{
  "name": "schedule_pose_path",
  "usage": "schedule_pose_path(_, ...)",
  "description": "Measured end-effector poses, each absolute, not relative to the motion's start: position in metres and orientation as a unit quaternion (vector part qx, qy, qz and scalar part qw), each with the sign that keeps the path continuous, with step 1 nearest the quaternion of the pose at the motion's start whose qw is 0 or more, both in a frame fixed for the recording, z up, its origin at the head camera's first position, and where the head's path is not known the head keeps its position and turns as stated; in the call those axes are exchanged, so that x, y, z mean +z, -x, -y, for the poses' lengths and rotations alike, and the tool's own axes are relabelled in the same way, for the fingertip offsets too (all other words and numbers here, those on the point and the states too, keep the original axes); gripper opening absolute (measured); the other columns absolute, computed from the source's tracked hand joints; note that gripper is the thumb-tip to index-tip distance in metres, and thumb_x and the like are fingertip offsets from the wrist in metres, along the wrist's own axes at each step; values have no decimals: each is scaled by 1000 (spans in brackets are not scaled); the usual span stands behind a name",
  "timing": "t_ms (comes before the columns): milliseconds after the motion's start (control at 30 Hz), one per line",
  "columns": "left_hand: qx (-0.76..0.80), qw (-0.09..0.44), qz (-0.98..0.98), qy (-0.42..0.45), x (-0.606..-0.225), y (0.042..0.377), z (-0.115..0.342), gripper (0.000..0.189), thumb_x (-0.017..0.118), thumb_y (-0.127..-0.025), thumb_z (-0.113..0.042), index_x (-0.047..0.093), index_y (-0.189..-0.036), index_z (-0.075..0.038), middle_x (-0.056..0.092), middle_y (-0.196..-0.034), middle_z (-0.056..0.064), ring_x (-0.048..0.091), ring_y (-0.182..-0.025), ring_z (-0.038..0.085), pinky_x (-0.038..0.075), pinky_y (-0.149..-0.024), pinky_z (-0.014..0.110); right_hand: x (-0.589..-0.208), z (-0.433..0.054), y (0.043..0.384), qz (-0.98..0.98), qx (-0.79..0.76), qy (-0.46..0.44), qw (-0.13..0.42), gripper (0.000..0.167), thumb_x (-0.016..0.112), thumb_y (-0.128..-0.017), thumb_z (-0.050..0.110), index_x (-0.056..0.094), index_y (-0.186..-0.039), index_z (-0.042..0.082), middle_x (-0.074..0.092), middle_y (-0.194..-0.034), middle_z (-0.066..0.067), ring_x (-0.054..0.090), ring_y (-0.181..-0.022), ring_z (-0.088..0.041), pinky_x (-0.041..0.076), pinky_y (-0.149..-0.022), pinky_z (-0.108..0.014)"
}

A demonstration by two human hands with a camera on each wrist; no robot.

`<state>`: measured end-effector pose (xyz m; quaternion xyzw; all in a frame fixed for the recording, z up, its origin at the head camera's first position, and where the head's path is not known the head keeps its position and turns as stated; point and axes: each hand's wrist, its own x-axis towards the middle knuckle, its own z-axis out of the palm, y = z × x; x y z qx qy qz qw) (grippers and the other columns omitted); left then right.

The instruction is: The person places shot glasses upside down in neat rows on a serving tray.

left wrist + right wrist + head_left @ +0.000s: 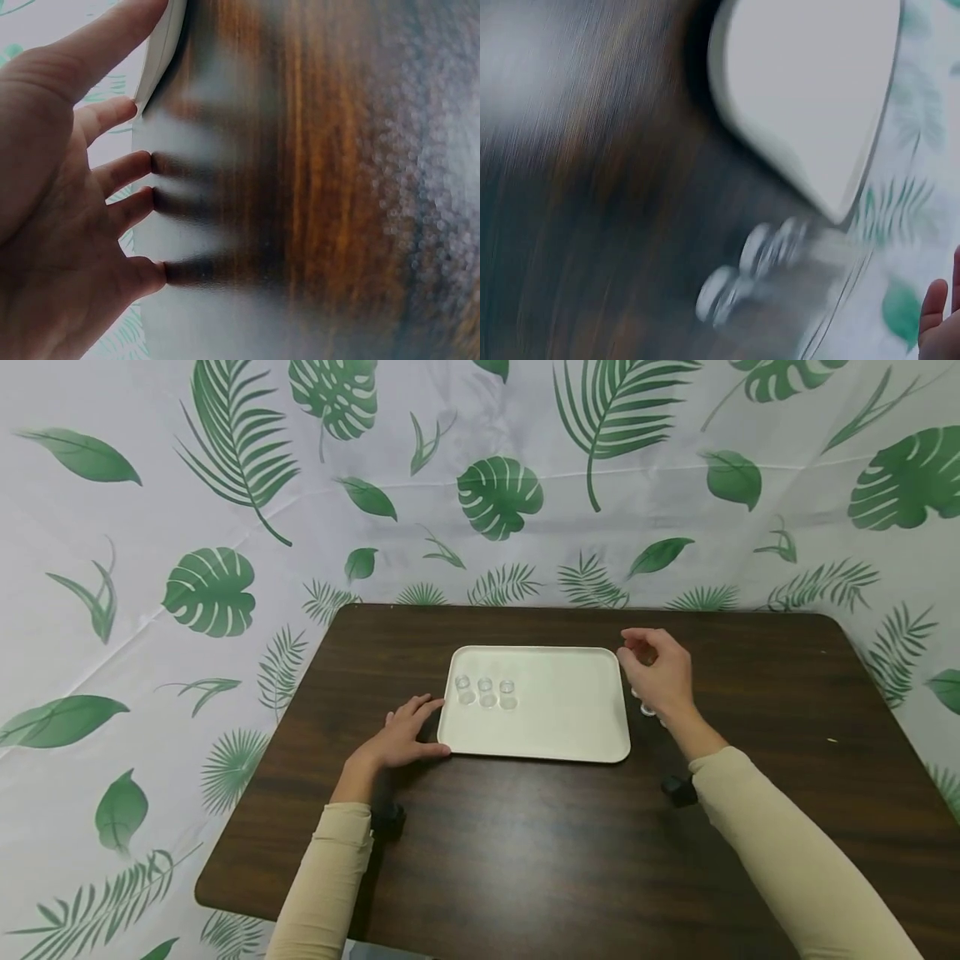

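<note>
My left hand [405, 739] rests at the left end of a cream tray [562, 718], its thumb and index finger touching the rim. In the left wrist view the fingers [124, 176] are spread, their tips on the tabletop. Three small clear jars [486, 687] stand in a row on the tray's left part. My right hand [662, 672] hovers by the tray's right edge, fingers loosely bent, with nothing visible between thumb and fingers. Beneath it, partly hidden, are more clear jars [716, 292] on the table, blurred in the right wrist view.
The dark wooden table [525, 843] has rounded corners. Behind it hangs a white cloth [420, 527] printed with green leaves. A small yellowish speck [832, 740] lies on the table's right side. Dark wrist-worn devices [678, 791] sit below both wrists.
</note>
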<state>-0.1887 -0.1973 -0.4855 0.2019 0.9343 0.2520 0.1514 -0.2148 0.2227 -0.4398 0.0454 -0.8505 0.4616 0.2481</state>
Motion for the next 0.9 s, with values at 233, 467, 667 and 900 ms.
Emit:
schedule_pose_path(233, 248, 155, -935, -200, -487, 187, 198, 90, 73, -86, -49, 27, -157, -17, 18, -160, 18, 14, -145, 42, 8, -108, 70, -445, -273, 208, 868, 449, 53, 204, 27, 52, -97, 10, 71, -115, 5, 69, -107, -13, 54, -86, -6, 37, -72, -20)
schedule_pose_path(467, 247, 154, -936, -199, -487, 187, 199, 91, 73, -86, -49, 27, -157, -17, 18, -160, 18, 14, -145, 42, 7, -108, 70, -470, -316, 191, 904, 418, 50, 68, 50, 36, -87, -8, 61, -129, 1, 62, -123, -19, 59, -104, -32, 41, -71, -25)
schedule_pose_path(667, 247, 154, -935, -203, -485, 187, 197, 91, 72, -86, -50, 27, -157, -17, 18, -160, 17, 14, -145, 42, 8, -108, 70, -488, -337, 180, 917, 399, -7, -22, 43, 53, -86, -9, 58, -129, -5, 61, -121, -27, 60, -104, -40, 43, -70, -16)
schedule_pose_path(900, 249, 153, -935, -203, -484, 188, 195, 90, 73, -86, -47, 27, -157, -16, 18, -160, 18, 14, -146, 42, 8, -108, 69, -489, -337, 176, 907, 413, -34, -74, 53, 77, -84, 11, 58, -131, -4, 61, -122, -27, 59, -107, -38, 47, -77, -21)
